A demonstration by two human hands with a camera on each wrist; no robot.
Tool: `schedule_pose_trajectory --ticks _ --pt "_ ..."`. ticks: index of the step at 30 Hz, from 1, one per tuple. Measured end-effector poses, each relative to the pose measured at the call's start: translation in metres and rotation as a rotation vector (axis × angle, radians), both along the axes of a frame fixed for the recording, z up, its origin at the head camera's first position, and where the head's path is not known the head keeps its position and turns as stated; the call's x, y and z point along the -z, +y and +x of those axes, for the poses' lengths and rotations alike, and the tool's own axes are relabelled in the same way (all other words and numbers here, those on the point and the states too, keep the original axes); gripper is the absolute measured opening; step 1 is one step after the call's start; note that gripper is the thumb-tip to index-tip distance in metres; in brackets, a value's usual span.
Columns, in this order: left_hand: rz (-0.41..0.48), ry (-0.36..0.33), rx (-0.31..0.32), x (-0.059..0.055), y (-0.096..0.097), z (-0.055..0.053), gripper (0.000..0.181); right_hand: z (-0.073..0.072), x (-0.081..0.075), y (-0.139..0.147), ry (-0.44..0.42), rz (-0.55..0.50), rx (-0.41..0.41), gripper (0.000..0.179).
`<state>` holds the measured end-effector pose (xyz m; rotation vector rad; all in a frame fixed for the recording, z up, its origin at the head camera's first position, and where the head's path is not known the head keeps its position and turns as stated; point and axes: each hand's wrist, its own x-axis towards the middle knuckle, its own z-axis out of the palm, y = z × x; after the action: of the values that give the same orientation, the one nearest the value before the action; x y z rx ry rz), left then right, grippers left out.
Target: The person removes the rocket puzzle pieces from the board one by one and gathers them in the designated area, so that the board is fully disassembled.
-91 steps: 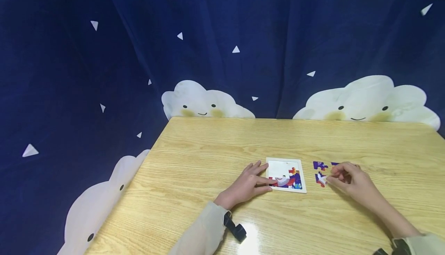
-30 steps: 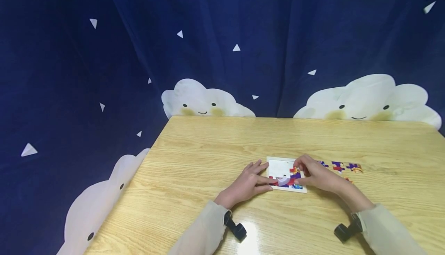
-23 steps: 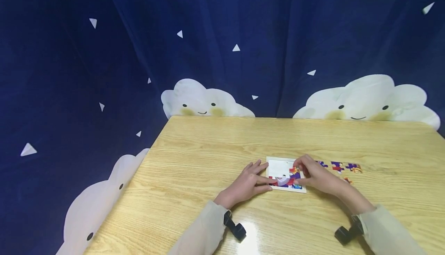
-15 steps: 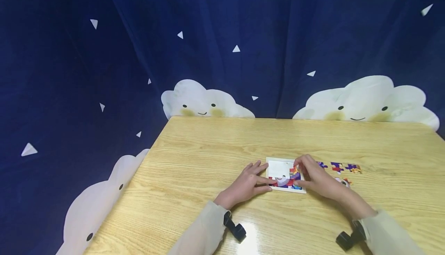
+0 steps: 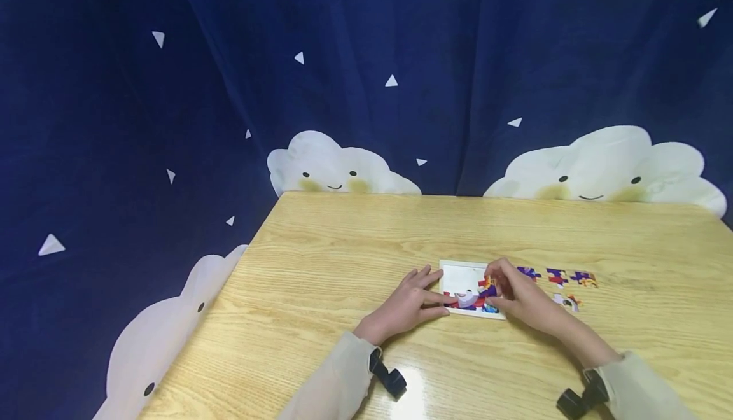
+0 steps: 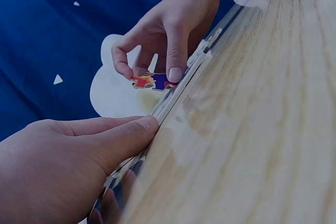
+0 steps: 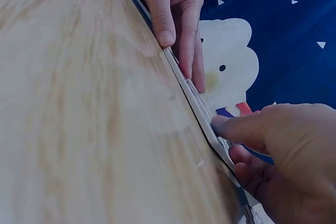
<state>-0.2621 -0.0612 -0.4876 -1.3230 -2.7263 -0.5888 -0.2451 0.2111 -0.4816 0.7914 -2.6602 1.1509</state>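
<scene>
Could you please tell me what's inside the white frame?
Puzzle pieces line its near side, with bare white board beyond. The left hand and right hand cover parts; anything beneath is hidden.

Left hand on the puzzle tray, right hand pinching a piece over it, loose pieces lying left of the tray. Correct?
Not quite: the loose pieces lie to the right of the puzzle tray, as the head view shows. The rest holds: left hand on the tray, right hand pinching a piece over it.
</scene>
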Motion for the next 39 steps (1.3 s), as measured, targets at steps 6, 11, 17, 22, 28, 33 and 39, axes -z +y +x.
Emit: schedule_pose_trajectory --ticks 6,11,17,22,28,33,39 --pt "-0.001 -0.025 -0.009 -0.002 0.0 0.0 0.032 -0.001 0.001 0.001 0.016 -0.038 0.023 0.032" --pt "0.006 -0.01 -0.007 -0.002 0.0 0.0 0.032 -0.001 -0.001 0.002 -0.005 -0.043 0.064 0.027" --pt "-0.007 0.005 -0.009 -0.001 0.001 0.0 0.032 -0.001 -0.002 0.004 -0.025 -0.035 0.1 0.026" --pt "-0.015 0.007 -0.009 -0.002 0.002 0.0 0.032 -0.001 -0.001 0.005 -0.024 -0.044 0.091 0.025" --pt "-0.015 0.022 -0.006 0.0 0.002 0.0 0.032 0.0 -0.002 0.006 -0.014 -0.058 0.09 0.025" --pt "-0.003 0.007 -0.003 -0.001 0.001 0.0 0.031 0.0 0.0 0.009 0.003 -0.07 0.097 0.024" --pt "-0.001 0.003 -0.006 -0.001 0.0 0.0 0.032 0.001 0.004 0.016 0.02 -0.073 0.121 0.027"
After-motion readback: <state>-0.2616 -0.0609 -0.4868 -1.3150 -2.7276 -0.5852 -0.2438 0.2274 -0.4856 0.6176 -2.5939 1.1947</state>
